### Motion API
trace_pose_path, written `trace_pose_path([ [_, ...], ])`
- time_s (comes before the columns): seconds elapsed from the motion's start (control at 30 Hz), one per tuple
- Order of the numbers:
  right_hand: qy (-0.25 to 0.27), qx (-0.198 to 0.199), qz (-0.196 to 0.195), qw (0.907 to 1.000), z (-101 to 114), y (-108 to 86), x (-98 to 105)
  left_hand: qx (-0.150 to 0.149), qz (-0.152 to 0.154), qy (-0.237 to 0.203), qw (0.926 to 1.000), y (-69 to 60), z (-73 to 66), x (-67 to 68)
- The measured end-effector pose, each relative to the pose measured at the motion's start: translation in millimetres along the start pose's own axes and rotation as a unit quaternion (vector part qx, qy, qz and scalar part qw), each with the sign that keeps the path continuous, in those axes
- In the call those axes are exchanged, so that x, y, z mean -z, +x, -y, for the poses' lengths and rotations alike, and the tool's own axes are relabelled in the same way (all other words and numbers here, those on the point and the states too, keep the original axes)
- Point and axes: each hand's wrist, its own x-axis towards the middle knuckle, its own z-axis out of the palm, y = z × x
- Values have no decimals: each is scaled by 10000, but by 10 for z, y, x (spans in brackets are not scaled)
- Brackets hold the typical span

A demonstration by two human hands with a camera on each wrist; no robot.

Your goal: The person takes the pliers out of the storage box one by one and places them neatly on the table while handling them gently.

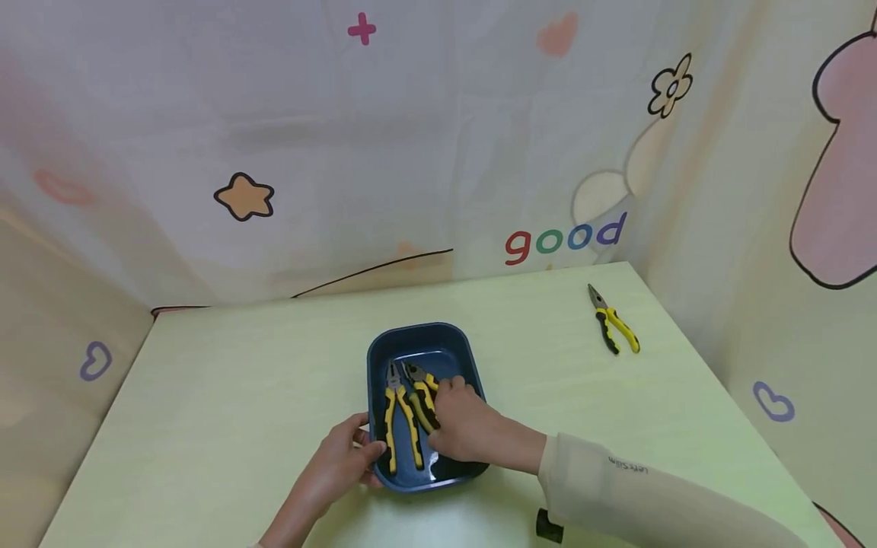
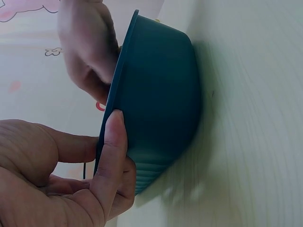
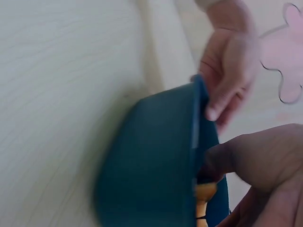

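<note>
A dark blue rectangular tray [image 1: 445, 359] stands on the table. My left hand [image 1: 339, 460] pinches its left rim, thumb on the inside and fingers against the outer wall, as the left wrist view shows. Inside lie two yellow-and-black pliers. One pair of pliers [image 1: 389, 418] rests along the left side, jaws pointing away from me. Beside it, my right hand [image 1: 467, 422] reaches into the tray and grips the handles of the other pliers [image 1: 418, 373], partly covering them. In the right wrist view, a yellow handle [image 3: 205, 191] shows below that hand's fingers.
Long-nose pliers [image 1: 610, 320] with yellow-and-black handles lie at the table's back right. The pale table [image 1: 226, 396] meets a printed curtain [image 1: 411, 152] at the back and sides. A small black object [image 1: 550, 525] shows below the right sleeve [image 1: 617, 479].
</note>
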Motion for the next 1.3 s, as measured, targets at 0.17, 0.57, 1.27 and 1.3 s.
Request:
trace_pose_path([
  [0.17, 1005, -227, 310, 9942, -36, 53, 125, 41, -3, 0, 10000, -2, 8, 4],
  [0.57, 4536, -1078, 1276, 8754, -189, 131, 254, -104, -80, -109, 9999, -20, 17, -9],
  [1.27, 5379, -1276, 1707, 8156, -292, 192, 168, -143, -114, -202, 9996, -30, 12, -26],
  [1.3, 5494, -1276, 1740, 8072, -301, 200, 164, -162, -122, -179, 9996, -30, 10, -26],
])
